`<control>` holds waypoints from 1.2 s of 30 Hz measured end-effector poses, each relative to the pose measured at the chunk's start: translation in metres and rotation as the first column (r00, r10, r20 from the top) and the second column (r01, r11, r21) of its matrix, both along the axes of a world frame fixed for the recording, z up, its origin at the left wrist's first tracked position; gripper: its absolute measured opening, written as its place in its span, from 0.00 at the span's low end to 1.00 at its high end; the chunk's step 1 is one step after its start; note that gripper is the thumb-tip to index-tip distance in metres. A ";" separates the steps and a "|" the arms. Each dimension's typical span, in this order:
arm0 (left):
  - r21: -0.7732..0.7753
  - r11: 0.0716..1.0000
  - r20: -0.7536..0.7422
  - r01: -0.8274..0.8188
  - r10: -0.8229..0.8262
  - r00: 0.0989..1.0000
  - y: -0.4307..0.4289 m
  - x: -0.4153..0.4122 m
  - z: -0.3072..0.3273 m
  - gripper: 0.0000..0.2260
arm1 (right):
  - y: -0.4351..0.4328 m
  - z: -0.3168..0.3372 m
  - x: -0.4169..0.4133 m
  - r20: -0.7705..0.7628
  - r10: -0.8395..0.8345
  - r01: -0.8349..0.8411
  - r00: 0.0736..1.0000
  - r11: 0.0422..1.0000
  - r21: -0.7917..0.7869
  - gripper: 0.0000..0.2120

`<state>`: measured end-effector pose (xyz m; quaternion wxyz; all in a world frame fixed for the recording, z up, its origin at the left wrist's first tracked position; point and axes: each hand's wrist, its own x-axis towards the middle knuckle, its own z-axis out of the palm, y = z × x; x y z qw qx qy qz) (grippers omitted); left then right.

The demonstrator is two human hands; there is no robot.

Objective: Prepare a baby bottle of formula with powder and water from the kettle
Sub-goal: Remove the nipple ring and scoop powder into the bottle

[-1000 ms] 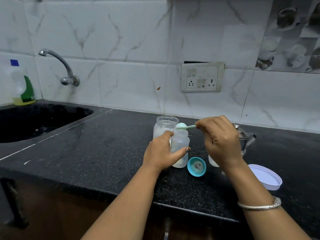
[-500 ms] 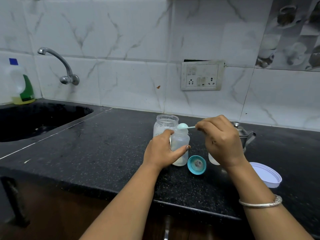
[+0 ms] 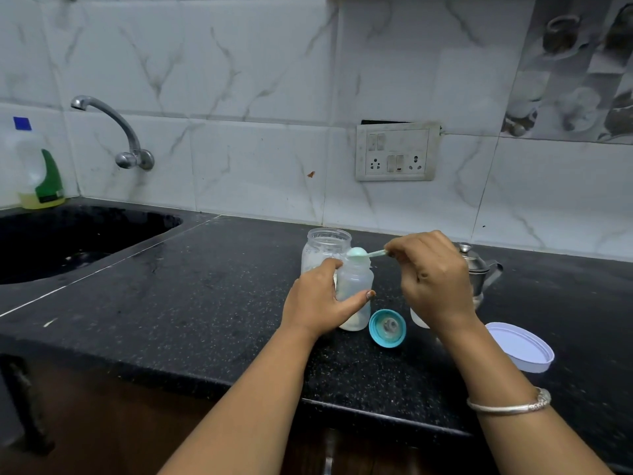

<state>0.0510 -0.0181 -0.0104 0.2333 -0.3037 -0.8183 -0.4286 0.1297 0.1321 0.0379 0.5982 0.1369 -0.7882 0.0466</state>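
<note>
The baby bottle [image 3: 356,293] was a small, cloudy plastic one, probably light and easy to tip, so a hold around its middle seemed the safe place. The left hand [image 3: 318,303] was wrapped around it there, keeping it upright on the counter [image 3: 205,303]. The right hand [image 3: 435,279] pinched the handle of a pale green scoop [image 3: 359,253], whose bowl sat just above the bottle's open mouth (powder inside could not be seen). Just right of the left-hand grip lay the teal cap [image 3: 387,327].
</note>
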 end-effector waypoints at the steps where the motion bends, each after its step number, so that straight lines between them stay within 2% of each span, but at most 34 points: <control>1: -0.004 1.000 0.003 -0.003 0.003 1.000 0.000 0.000 0.000 0.29 | -0.001 0.001 0.000 -0.017 0.014 -0.015 1.000 0.998 -0.059 0.06; 5: -0.010 1.000 0.033 -0.020 0.020 0.999 0.000 0.001 0.001 0.33 | -0.007 0.011 -0.005 -0.031 0.065 -0.072 0.997 0.938 -0.339 0.03; 8: 0.014 0.999 0.031 -0.046 0.045 0.998 0.000 0.000 0.001 0.35 | -0.012 0.025 -0.020 0.079 0.139 -0.065 0.987 0.797 -0.600 0.03; 10: 0.033 0.997 -0.012 -0.072 0.073 0.997 -0.002 0.000 0.001 0.34 | -0.014 0.034 -0.035 0.160 0.148 -0.004 0.976 0.747 -0.664 0.03; 13: 0.111 0.987 -0.051 -0.117 0.123 0.991 -0.003 -0.002 0.000 0.28 | -0.014 0.042 -0.063 0.317 0.150 0.095 0.936 0.762 -0.641 0.02; 16: 0.164 0.975 -0.073 -0.153 0.167 0.983 -0.003 -0.008 0.000 0.13 | -0.018 0.043 -0.086 0.461 0.131 0.170 0.877 0.815 -0.555 0.04; 17: 0.169 0.973 -0.083 -0.160 0.176 0.981 -0.002 -0.011 -0.001 0.12 | -0.020 0.043 -0.090 0.505 0.112 0.193 0.856 0.837 -0.512 0.05; 20: 0.175 0.969 -0.085 -0.172 0.189 0.978 -0.001 -0.017 -0.001 0.15 | -0.026 0.044 -0.098 0.603 0.078 0.221 0.794 0.887 -0.405 0.06; 24: 0.174 0.971 -0.054 -0.165 0.177 0.983 0.000 -0.017 0.000 0.20 | -0.031 0.043 -0.104 0.660 0.073 0.222 0.747 0.909 -0.352 0.05; 32: 0.161 0.974 -0.057 -0.159 0.170 0.984 -0.001 -0.017 0.000 0.22 | -0.027 0.041 -0.104 0.684 0.149 0.205 0.714 0.890 -0.407 0.05; 36: 0.155 0.975 -0.077 -0.156 0.170 0.982 -0.001 -0.017 -0.001 0.21 | -0.024 0.044 -0.097 0.633 0.168 0.195 0.756 0.865 -0.463 0.05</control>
